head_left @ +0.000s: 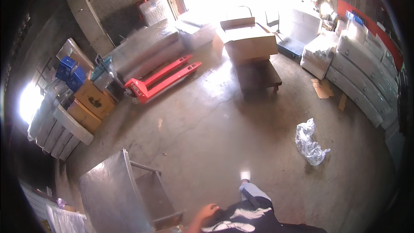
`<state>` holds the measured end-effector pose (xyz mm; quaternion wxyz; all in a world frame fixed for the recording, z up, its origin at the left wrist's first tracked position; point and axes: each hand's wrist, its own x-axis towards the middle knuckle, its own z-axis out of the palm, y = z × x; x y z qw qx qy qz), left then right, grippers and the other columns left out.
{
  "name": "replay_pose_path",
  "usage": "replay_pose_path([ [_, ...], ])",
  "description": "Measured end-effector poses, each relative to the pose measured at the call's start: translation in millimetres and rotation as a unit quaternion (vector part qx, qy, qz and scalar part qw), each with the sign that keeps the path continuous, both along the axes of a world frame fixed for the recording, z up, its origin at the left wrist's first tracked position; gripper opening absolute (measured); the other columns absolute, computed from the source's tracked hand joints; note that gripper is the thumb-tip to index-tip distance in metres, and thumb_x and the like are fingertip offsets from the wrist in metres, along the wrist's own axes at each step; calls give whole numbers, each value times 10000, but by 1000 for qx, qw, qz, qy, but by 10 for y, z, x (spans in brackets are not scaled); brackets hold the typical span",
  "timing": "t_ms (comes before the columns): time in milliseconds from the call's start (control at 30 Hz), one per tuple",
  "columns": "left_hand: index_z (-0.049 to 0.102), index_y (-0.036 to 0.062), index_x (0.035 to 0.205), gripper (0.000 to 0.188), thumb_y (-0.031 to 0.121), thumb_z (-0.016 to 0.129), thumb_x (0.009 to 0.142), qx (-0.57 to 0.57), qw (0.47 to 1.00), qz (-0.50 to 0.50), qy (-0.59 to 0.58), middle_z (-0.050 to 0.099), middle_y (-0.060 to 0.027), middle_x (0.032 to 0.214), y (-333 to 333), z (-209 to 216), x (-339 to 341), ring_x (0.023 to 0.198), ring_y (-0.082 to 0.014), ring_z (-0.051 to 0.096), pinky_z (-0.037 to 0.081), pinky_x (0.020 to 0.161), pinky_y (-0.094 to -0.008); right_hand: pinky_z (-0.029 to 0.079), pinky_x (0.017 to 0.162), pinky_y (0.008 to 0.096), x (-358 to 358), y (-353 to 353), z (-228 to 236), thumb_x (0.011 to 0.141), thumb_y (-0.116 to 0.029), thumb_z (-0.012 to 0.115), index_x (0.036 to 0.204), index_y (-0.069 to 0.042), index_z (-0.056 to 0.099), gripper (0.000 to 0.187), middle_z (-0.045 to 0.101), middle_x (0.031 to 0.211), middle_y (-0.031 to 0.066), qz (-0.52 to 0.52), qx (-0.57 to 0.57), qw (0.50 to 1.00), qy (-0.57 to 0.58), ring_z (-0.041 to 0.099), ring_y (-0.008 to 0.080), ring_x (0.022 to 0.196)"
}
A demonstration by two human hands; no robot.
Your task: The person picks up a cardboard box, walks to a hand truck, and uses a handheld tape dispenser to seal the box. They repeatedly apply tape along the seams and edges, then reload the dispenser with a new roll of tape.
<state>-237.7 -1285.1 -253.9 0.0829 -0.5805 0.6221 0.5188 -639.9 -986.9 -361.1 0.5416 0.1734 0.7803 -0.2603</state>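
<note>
My left hand [209, 210] hangs beside my dark shirt [246, 215] at the lower edge, slightly blurred. Its fingers look loosely apart, with nothing seen in them. The nearest thing to it is a grey metal cart or table [108, 190] on the left, apart from the hand. My right hand is out of the picture. One of my legs, with a white shoe [245, 175], is stretched forward on the concrete floor. Farther ahead stands an opened cardboard box [252, 47] on a dark wheeled dolly [261, 77].
A red pallet jack [161, 80] lies ahead left, near cardboard boxes [95, 99] and blue bins [71, 73]. Crumpled clear plastic wrap [310, 144] and flat cardboard scraps [322, 89] are on the floor at right. Wrapped drawer units [360, 73] line the right wall.
</note>
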Motion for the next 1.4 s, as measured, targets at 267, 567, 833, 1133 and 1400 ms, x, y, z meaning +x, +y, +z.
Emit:
replay_pose_path([
  [267,805,91,1061,651,665,522,944,-72,994,88,-12,763,-193,1093,-1606,254,-945,1075,-376,714,539,956,-465,469,590,386,-1506,-3671,285,967,-418,581,1227,-121,583,395,605,818,42,5,-187,982,16,624,224,693],
  [567,742,12,1164,583,533,591,950,-33,969,240,-40,728,-251,1149,-2627,280,-1098,1088,-427,697,533,955,-509,544,625,403,-2071,-6430,950,961,-381,639,1207,-104,585,374,631,850,59,154,-292,936,121,673,241,745],
  [833,694,37,1091,433,435,543,1009,-244,656,714,-40,716,-236,1039,-1618,-177,-1555,996,-446,686,529,885,-529,557,634,402,527,-8926,1959,964,-365,638,1185,-88,596,356,645,867,73,591,-481,644,61,685,244,763],
  [1133,734,53,1096,361,329,519,1009,-30,-23,977,-208,725,-177,1134,893,-784,-5452,1098,-345,669,518,951,-479,572,644,402,3134,-7507,2874,968,-348,637,1160,-71,608,338,661,887,89,734,-609,274,-122,699,248,783],
  [1400,737,116,1191,412,400,475,1048,47,-72,992,-87,710,-149,1222,1031,-552,-7940,1149,-347,660,518,1007,-447,585,653,401,2866,-4280,2464,972,-332,636,1139,-56,619,323,675,904,103,821,-451,52,-345,711,251,801],
])
